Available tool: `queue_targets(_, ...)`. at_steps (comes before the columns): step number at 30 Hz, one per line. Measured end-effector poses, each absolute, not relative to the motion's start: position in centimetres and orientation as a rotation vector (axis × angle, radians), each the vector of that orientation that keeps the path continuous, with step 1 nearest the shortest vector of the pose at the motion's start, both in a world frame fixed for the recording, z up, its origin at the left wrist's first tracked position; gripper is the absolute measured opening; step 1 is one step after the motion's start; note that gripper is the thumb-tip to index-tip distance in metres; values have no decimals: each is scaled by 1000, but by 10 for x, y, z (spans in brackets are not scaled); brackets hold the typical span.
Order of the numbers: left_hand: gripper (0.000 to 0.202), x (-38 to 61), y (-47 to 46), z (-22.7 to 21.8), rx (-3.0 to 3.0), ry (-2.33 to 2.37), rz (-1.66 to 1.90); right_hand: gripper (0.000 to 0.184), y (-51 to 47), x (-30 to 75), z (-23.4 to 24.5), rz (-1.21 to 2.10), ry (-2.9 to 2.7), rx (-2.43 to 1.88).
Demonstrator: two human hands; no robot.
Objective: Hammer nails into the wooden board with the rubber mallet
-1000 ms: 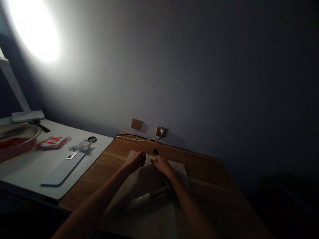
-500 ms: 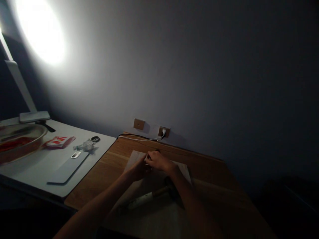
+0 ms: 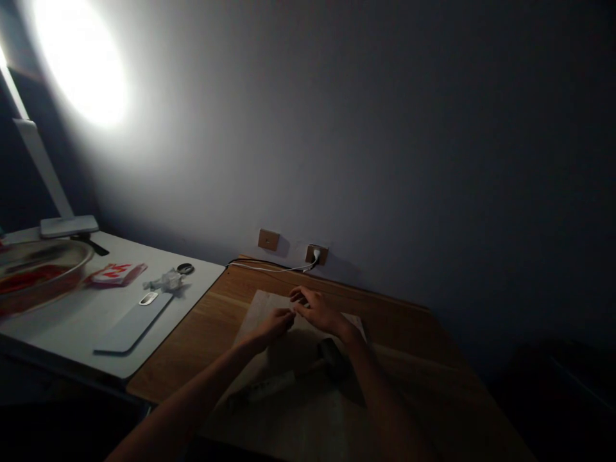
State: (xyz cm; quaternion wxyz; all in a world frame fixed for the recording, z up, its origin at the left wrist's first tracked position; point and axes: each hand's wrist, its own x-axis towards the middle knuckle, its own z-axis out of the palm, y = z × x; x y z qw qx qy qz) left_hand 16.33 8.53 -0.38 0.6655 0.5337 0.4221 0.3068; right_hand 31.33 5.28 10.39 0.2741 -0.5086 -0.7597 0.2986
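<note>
Over the far part of a pale wooden board [image 3: 317, 417], my left hand [image 3: 275, 326] has its fingers closed in a pinch; what they hold, if anything, is too dark and small to name. Close beside it, my right hand [image 3: 320, 312] is bent at the wrist, its fingers curved and apart, with the thumb near the left fingertips. Nothing I can name is in that hand. Below both hands a mallet [image 3: 333, 360] with a dark head lies on the board, its handle pointing to the lower left. The right forearm passes close to its head.
To the left, a white table [image 3: 72, 327] bears a clear bowl [image 3: 79, 260] with red contents, a red-and-white packet [image 3: 118, 274], crumpled plastic [image 3: 168, 281], a flat grey slab [image 3: 135, 324] and a lit lamp [image 3: 45, 170]. Cables [image 3: 269, 266] run along the wall to a socket [image 3: 316, 255].
My hands have moved slightly apart from where they met. The right fingers have opened out and its forearm has shifted right, showing more of the mallet head.
</note>
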Motion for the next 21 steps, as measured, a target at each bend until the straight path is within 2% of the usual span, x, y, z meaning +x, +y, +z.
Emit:
queue_targets(8, 8, 168, 61, 12, 2081, 825, 515, 25, 24, 359, 63, 854, -1749, -1412)
queue_targets(12, 17, 158, 46, 26, 2522, 775, 368, 27, -5, 396, 27, 679, -1540, -1422)
queue_targets(16, 21, 132, 30, 29, 2554, 741, 616, 30, -50, 439, -17, 291, -1393, -1555)
queue_targets(21, 21, 81, 7, 15, 2378, 917, 975, 38, -105, 450, -62, 146, -1234, -1794)
